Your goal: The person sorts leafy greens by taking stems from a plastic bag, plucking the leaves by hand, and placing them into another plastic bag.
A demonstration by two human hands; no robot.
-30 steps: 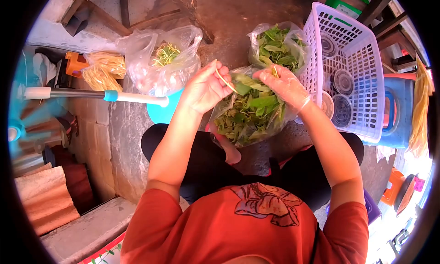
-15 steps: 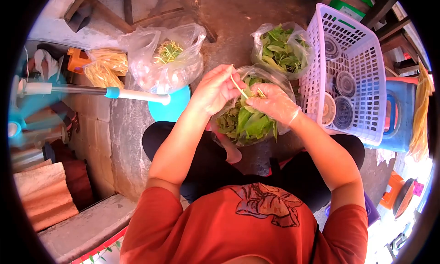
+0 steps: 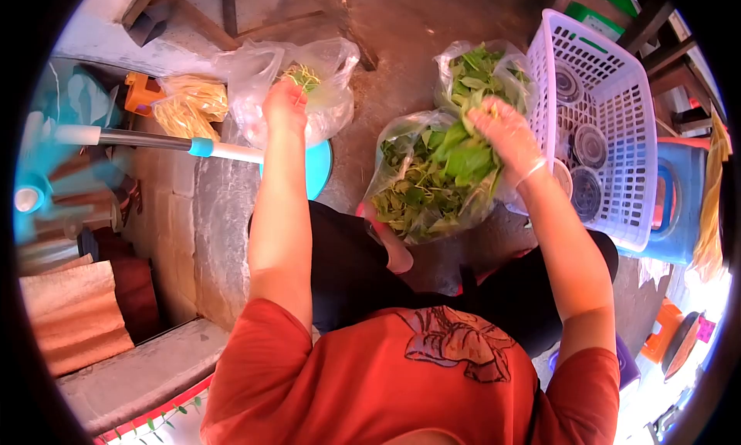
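My left hand (image 3: 285, 104) is at the mouth of a clear plastic bag (image 3: 337, 109) on the left, beside thin pale stems (image 3: 304, 77). Its fingers look curled together, and whatever is between them is hidden. On my right hand (image 3: 505, 135) is a thin clear glove. That hand is closed on a bunch of leafy greens (image 3: 463, 153), raised over a plastic bag of leaves (image 3: 413, 190) between my knees. Just behind stands another plastic bag of greens (image 3: 476, 68).
A white slotted basket (image 3: 643, 148) with round clear lids (image 3: 590, 145) stands at the right, beside a blue container (image 3: 683, 198). To the left are a turquoise fan with a pale pole (image 3: 231, 151), a turquoise round base (image 3: 319, 169) and a yellowish plastic bundle (image 3: 189, 109).
My hands have moved apart. The left, which held a thin stem, has gone left to the bag of stems. The right has moved right and up with the leafy bunch.
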